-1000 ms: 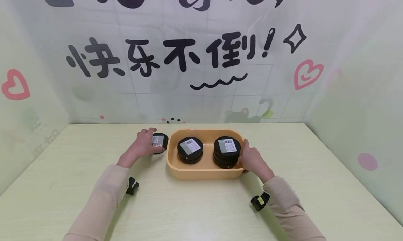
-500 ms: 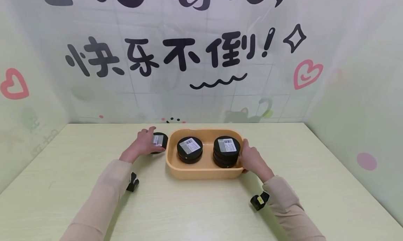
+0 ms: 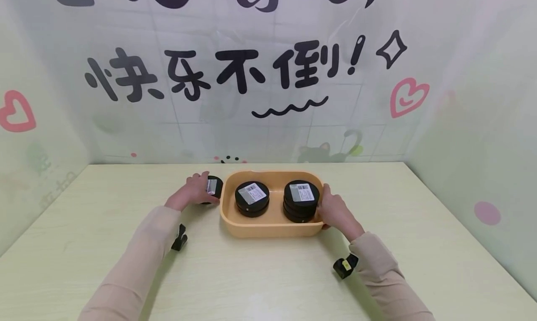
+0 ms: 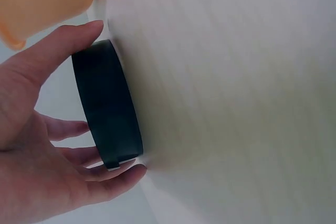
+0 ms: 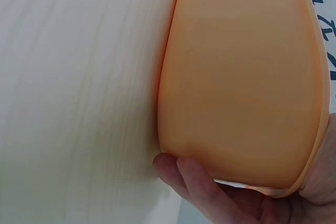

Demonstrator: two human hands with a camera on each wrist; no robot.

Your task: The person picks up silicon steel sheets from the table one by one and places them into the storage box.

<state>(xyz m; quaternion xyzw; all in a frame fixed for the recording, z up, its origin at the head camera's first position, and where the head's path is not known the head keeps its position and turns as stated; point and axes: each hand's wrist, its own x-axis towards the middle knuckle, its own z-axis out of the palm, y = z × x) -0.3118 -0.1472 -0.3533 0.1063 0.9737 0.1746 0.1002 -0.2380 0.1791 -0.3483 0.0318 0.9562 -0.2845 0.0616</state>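
My left hand (image 3: 195, 189) is at a round black tin (image 3: 215, 187) with a white label on top, left of the orange tray. In the left wrist view the thumb lies on one side of the tin (image 4: 107, 103) and the fingers curl round the other, while it sits on the table. My right hand (image 3: 335, 210) grips the right end of the orange tray (image 3: 268, 231). Its fingers (image 5: 195, 179) curl against the tray's end wall in the right wrist view. Inside the tray stand a left stack of black tins (image 3: 252, 199) and a taller right stack (image 3: 301, 201).
The pale wooden table (image 3: 251, 279) reaches back to a wall sheet (image 3: 235, 139) with large black writing and drawings. Light side walls flank the table. A small black device (image 3: 179, 238) is on the left wrist, another black device (image 3: 346, 266) on the right.
My left forearm has shifted slightly right and forward, and the left hand has closed in on the black tin. The right hand and the tray stay in place.
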